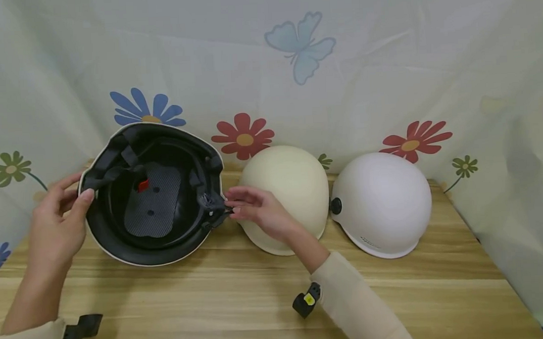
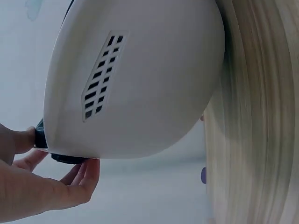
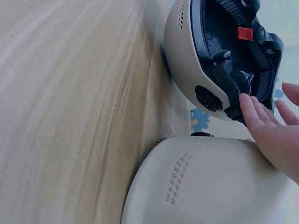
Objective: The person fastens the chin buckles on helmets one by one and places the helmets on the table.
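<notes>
An upturned helmet with a pale shell and black lining rests at the left, its hollow facing the head camera. My left hand grips its left rim, thumb on the inner edge and fingers outside. Inside lie black straps and a red buckle piece. At the opposite side, my right hand holds its fingers fairly straight, the tips touching the black strap and edge. A round black knob sits on the shell near these fingers. Slotted vents mark the shell's side in the left wrist view.
A cream helmet, dome up, stands behind my right hand. To its right is a white helmet with a black side knob. All rest on a wood-grain table, with a flowered curtain behind.
</notes>
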Demonstrator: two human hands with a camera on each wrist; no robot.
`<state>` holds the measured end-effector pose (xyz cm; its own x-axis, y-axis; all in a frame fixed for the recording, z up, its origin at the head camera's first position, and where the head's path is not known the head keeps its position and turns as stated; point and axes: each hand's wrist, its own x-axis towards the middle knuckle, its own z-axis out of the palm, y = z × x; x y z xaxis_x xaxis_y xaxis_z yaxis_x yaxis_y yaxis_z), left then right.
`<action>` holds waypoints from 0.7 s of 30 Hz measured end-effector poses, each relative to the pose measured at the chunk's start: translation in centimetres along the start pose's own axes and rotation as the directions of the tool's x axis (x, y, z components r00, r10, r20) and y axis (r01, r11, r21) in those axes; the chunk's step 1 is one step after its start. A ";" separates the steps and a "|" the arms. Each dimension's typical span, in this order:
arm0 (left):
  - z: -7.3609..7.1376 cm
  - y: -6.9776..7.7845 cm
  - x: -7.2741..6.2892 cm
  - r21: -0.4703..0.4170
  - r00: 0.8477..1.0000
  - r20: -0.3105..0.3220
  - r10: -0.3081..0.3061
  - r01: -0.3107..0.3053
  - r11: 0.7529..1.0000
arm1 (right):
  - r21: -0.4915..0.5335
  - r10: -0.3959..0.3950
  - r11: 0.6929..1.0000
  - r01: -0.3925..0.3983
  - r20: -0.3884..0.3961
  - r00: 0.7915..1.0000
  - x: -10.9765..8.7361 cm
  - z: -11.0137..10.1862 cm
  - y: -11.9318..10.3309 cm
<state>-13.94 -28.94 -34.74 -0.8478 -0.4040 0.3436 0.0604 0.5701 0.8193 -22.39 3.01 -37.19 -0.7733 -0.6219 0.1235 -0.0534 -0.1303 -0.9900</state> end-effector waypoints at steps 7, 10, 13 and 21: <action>-0.4 -0.9 0.1 0.004 0.999 0.046 0.017 -0.017 1.000 | -0.059 -0.018 0.998 0.014 -0.059 0.998 -0.2 -0.2 -0.6; -0.4 -1.0 0.3 0.018 0.996 0.087 0.035 -0.036 0.999 | -0.162 -0.032 0.987 0.017 -0.093 0.995 -0.2 0.1 -0.8; -0.4 -1.0 0.4 0.014 0.990 0.136 0.046 -0.049 0.999 | -0.282 -0.050 0.959 0.012 -0.127 0.991 -0.1 0.5 -0.9; 0.1 -1.1 0.1 0.024 0.978 0.205 0.025 -0.031 0.999 | -0.525 -0.148 0.850 0.037 -0.171 0.974 -0.1 1.2 -0.4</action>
<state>-14.16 -29.59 -35.62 -0.9360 -0.2343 0.2628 0.0736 0.5996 0.7969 -21.56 2.20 -36.71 -0.8534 -0.4546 0.2550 -0.4057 0.2722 -0.8725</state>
